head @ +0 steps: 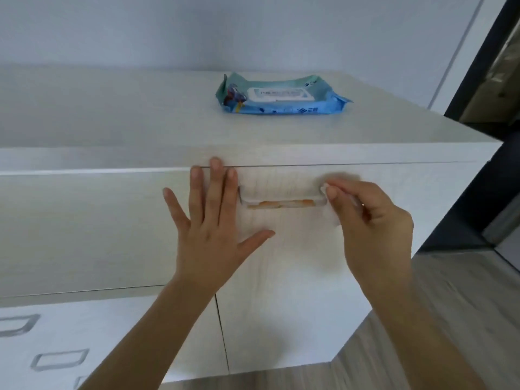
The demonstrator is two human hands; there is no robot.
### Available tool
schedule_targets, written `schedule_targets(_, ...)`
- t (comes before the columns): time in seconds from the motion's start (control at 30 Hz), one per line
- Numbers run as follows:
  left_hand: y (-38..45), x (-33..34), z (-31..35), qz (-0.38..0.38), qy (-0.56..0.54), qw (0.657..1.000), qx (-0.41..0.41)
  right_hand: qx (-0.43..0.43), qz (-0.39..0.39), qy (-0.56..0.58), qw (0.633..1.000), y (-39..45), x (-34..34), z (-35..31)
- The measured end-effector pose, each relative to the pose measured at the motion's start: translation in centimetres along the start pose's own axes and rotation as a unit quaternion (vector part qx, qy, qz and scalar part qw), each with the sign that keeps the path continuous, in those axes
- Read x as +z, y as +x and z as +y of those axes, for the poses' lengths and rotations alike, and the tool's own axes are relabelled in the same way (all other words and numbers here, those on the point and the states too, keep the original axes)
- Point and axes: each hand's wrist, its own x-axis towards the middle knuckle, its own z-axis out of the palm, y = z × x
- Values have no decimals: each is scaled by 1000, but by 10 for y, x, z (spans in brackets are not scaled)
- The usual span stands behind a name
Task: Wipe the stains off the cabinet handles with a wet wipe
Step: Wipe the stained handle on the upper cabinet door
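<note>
On the front of the white cabinet (84,235), seen from the head camera, a stained handle (281,203) is sitting in the middle of the top drawer (98,220), its bar showing orange-brown smears along most of its length. Left of the handle, the left hand (213,232) is lying flat against the drawer front, fingers straight and spread, fingertips reaching up to the drawer's top edge and the thumb pointing toward the space under the handle; its grip is apart and holding nothing. At the right end of the handle, the right hand (374,220) is pinching a white wet wipe (332,218) between thumb and curled fingers, so its grip is clamped on the wipe. The wipe is touching the handle's right end and hanging a little below it against the drawer front.

Above and behind the handle, on the cabinet's top, a blue-green pack of wipes (281,97) is lying flat with its white lid closed; what is inside it cannot be seen. Below and to the left of the handle, two more handles (59,360) are showing on lower drawers. Right of the handle, past the cabinet's side, a wood-look floor (450,333) is showing.
</note>
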Motion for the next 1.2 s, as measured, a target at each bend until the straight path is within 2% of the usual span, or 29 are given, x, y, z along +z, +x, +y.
schedule_targets(0.17, 4, 19, 6, 74, -2, 997, -22, -158, 21, -52, 986, -8, 8, 24)
schedule_targets(0.27, 4, 24, 4, 113, -3, 993, -14, -215, 45, -65, 974, -7, 10, 34)
schedule_targets(0.53, 5, 35, 3, 181, 1, 983, -7, -263, 149, 39, 953, -9, 5, 47)
schedule_targets(0.77, 2, 38, 4, 192, 16, 981, -12, -266, 167, 20, 949, -11, 27, 54)
schedule_targets(0.87, 0, 39, 5, 199, 17, 980, -14, -266, 174, 52, 947, -8, 29, 55)
schedule_targets(0.97, 0, 40, 6, 203, 17, 979, -14, -312, 174, -4, 934, -6, 29, 56)
schedule_targets(1.2, 0, 41, 5, 211, 15, 977, -11, -356, 149, -20, 922, -4, 23, 58)
